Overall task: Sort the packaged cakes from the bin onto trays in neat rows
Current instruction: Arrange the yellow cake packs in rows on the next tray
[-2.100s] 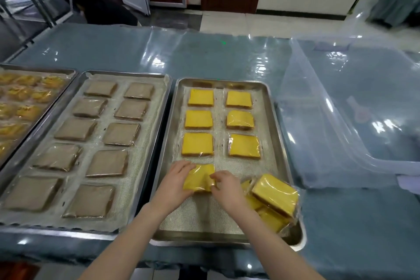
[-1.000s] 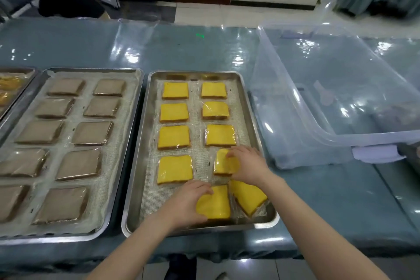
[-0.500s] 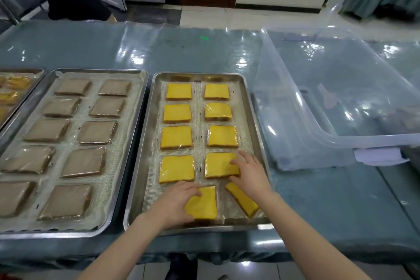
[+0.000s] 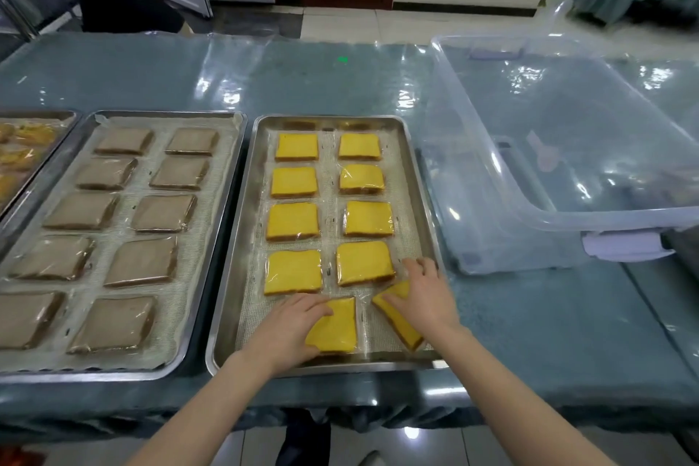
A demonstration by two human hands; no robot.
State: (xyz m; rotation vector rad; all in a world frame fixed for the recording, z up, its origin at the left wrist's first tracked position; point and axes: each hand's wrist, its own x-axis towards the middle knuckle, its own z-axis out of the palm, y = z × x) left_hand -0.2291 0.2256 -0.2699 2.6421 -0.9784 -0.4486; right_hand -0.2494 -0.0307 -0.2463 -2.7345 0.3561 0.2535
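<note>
Head view: on the steel tray [image 4: 230,276], eight yellow cakes sit in two columns. The left hand [image 4: 291,329] presses flat on a ninth cake [image 4: 336,329] at the tray's near edge; the right hand [image 4: 425,299] lies open-fingered on a skewed tenth cake [image 4: 401,318]. Last row underway; next, square the skewed cake.

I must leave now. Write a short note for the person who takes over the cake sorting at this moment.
Left hand: flat on a yellow cake in the nearest row, left of its slot.
Right hand: on the last yellow cake, which lies crooked at the near right.
Done: eight yellow cakes lie in four neat rows on the middle tray; the brown-cake tray is full.
Left: square up both near cakes as the fifth row. The clear bin appears empty.
</note>
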